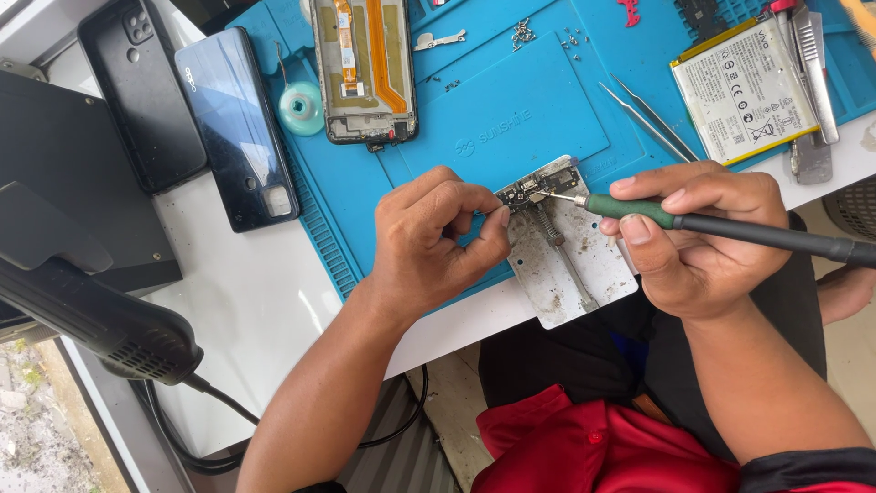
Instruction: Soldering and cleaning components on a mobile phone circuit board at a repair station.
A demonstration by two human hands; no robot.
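Pinching thumb and forefinger together, the left hand [429,242] had its grip closed at the edge of a small circuit board [538,189], though what it held was too small to tell. The right hand [698,239] was clamped around a green-handled soldering iron [657,215], its tip touching the board. The board sat on a metal holder plate [570,265] at the blue mat's [511,110] 6 o'clock edge. Tweezers [650,119] lay at 1 o'clock of the board, an opened phone frame [363,68] at 11 o'clock, and two phones [196,114] at 10 o'clock on the white counter [255,301].
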